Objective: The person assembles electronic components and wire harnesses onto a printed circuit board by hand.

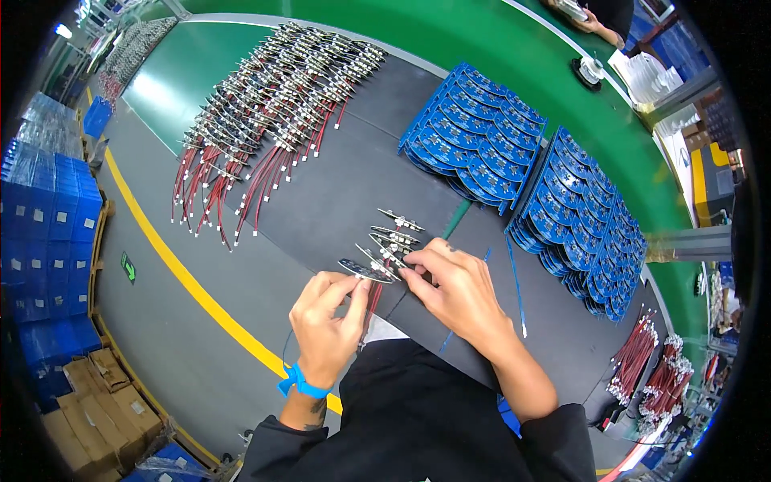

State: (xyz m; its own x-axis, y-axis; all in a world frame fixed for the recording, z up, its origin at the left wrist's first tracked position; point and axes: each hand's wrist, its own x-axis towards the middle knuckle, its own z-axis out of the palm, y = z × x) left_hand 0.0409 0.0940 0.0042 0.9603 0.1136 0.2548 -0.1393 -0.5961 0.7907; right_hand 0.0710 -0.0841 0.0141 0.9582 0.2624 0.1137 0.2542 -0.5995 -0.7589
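Now your left hand pinches a small dark oval board, red wires trailing beneath; your right hand closes its grip on the board's metal-tipped end.

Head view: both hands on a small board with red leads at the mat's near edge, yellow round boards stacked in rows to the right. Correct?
Not quite. The head view shows the stacked round boards are blue, not yellow. The rest holds: left hand and right hand hold a small board with red leads at the near edge of the black mat.
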